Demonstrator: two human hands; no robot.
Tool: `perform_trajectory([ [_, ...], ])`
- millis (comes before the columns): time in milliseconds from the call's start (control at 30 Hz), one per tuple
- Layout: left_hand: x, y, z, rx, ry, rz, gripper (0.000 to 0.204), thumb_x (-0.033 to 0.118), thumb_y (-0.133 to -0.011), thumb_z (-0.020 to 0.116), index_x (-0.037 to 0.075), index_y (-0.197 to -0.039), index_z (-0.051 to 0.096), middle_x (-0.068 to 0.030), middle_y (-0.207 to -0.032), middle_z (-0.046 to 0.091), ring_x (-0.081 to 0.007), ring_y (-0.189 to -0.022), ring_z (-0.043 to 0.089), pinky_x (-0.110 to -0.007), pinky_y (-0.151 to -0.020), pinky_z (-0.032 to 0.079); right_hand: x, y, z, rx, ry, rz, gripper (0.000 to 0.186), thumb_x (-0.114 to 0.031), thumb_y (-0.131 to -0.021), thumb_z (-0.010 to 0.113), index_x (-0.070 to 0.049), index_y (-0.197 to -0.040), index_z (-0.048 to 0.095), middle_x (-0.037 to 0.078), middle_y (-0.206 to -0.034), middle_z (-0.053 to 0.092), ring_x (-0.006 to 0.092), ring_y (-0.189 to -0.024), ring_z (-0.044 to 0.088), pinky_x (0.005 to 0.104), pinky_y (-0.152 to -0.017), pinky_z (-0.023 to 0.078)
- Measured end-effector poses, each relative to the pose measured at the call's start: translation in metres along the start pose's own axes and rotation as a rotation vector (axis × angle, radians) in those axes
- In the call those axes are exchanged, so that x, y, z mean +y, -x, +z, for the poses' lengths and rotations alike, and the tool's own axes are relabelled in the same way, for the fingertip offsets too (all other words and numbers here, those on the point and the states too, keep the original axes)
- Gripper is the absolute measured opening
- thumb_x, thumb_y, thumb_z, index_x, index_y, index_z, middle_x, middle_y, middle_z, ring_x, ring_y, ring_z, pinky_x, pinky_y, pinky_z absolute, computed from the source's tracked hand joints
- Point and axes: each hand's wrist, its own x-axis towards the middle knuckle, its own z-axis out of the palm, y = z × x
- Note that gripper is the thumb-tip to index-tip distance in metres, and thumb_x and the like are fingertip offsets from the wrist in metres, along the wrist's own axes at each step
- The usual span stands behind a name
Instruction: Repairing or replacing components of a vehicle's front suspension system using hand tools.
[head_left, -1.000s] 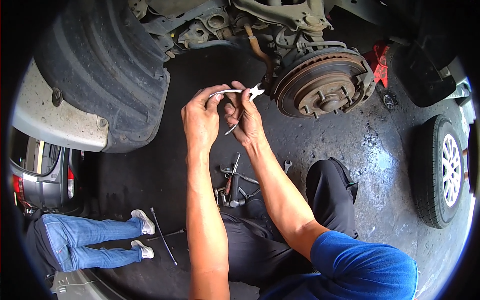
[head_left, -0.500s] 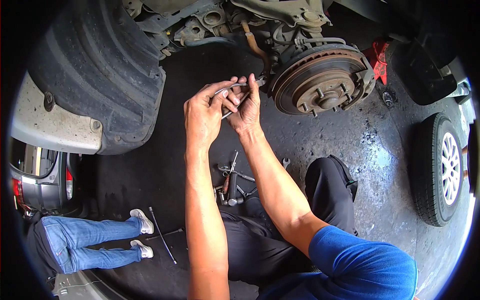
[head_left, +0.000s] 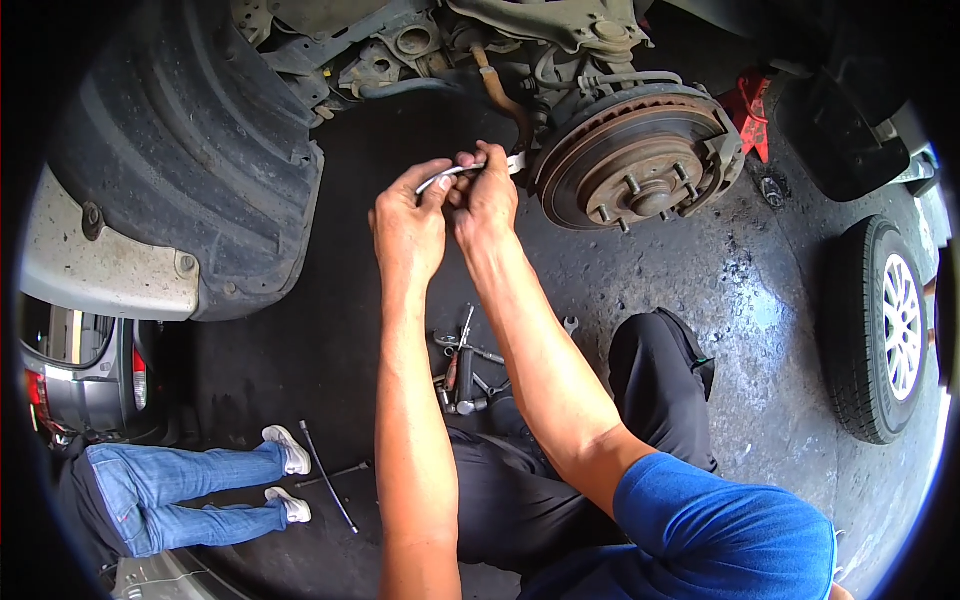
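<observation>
My left hand [head_left: 408, 222] is closed, its fingers and thumb pinching a slim silver hand tool, which looks like a wrench [head_left: 447, 174]. Beside it, my right hand [head_left: 488, 208] is closed round the same tool farther along. A pale, jaw-like end shows past the right fingertips, close to the left edge of the rusty brake disc [head_left: 570, 172]. The fingers hide the middle of the tool, so I cannot tell whether it is one piece or two. Above my hands runs a brown, rusted rod [head_left: 503, 98] among the suspension parts.
Several hand tools [head_left: 465, 375] lie on the floor near my knees, with a small wrench [head_left: 571, 325] to their right. A red stand [head_left: 752, 118] is behind the disc. A wheel [head_left: 885, 330] is at right. At lower left, a person's legs [head_left: 190, 470] lie near a cross-shaped wrench [head_left: 325, 475].
Both hands have drawn closer together. The right hand has turned, and the second silver rod seen below the fingers before is now hidden. The view has shifted slightly.
</observation>
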Motion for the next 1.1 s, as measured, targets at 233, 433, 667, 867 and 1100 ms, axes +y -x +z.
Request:
perform_trajectory([
  [233, -0.002, -0.004, -0.015, -0.036, 0.061, -0.028, 0.019, 0.005, -0.094, 0.062, -0.003, -0.109, 0.070, -0.0087, -0.091, 0.072, -0.0112, -0.084, 0.066, -0.027, -0.078, 0.053, 0.003, 0.021, -0.018, -0.170, -0.099, 0.069, 0.042, -0.051, -0.091, 0.064, -0.010, -0.101, 0.057, 0.003, -0.087, 0.057, 0.0082, -0.059, 0.048, 0.0197, -0.046, 0.033],
  [433, -0.020, -0.005, -0.018, -0.007, 0.162, -0.068, 0.019, 0.006, -0.097, 0.060, -0.002, -0.112, 0.068, -0.0121, -0.096, 0.072, -0.0171, -0.092, 0.069, -0.031, -0.086, 0.056, -0.012, 0.022, -0.045, -0.410, 0.175, 0.107, 0.047, -0.044, -0.098, 0.056, -0.007, -0.127, 0.054, 0.004, -0.096, 0.059, 0.0058, -0.060, 0.043, 0.0181, -0.045, 0.030],
  [667, -0.026, -0.010, -0.007, -0.032, 0.279, -0.053, 0.019, 0.007, -0.098, 0.058, -0.003, -0.112, 0.067, -0.0123, -0.098, 0.071, -0.0180, -0.094, 0.069, -0.031, -0.087, 0.056, -0.015, 0.024, -0.041, -0.449, 0.187, 0.093, 0.050, -0.042, -0.100, 0.053, -0.006, -0.134, 0.050, 0.005, -0.102, 0.061, 0.0069, -0.065, 0.047, 0.0181, -0.047, 0.033],
  [867, -0.024, -0.015, -0.010, -0.051, 0.189, -0.042, 0.018, 0.007, -0.098, 0.058, -0.002, -0.111, 0.068, -0.0113, -0.098, 0.071, -0.0175, -0.095, 0.069, -0.032, -0.087, 0.055, -0.015, 0.022, -0.043, -0.451, 0.204, 0.109, 0.051, -0.042, -0.100, 0.053, -0.006, -0.136, 0.049, 0.005, -0.108, 0.063, 0.0073, -0.067, 0.051, 0.0182, -0.048, 0.036],
  [1100, -0.023, -0.015, -0.011, -0.055, 0.142, -0.035, 0.018, 0.007, -0.098, 0.058, -0.001, -0.110, 0.069, -0.0113, -0.098, 0.071, -0.0164, -0.095, 0.068, -0.031, -0.088, 0.055, -0.017, 0.024, -0.048, -0.465, 0.230, 0.131, 0.057, -0.044, -0.100, 0.052, -0.008, -0.144, 0.043, 0.006, -0.116, 0.063, 0.0081, -0.071, 0.056, 0.0166, -0.049, 0.039],
])
